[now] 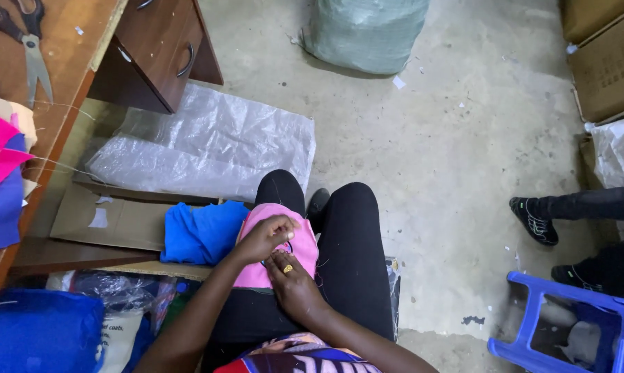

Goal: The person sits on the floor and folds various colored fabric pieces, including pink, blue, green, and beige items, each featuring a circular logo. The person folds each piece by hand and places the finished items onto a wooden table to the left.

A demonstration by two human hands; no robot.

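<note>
Pink cloth (pixel 277 257) on lap — both hands — bare concrete floor (pixel 429 145).

Pink cloth (pixel 292 250): soft, matt felt. Floor (pixel 450 138): rough concrete. Sheet (pixel 208 141): glossy clear plastic. Stool (pixel 568 324): smooth blue plastic. Drawers (pixel 163 48): wood.

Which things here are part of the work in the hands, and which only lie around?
In use:
pink cloth
left hand
right hand

Lying about:
blue cloth
scissors
clear plastic sheet
blue stool
green sack
</note>
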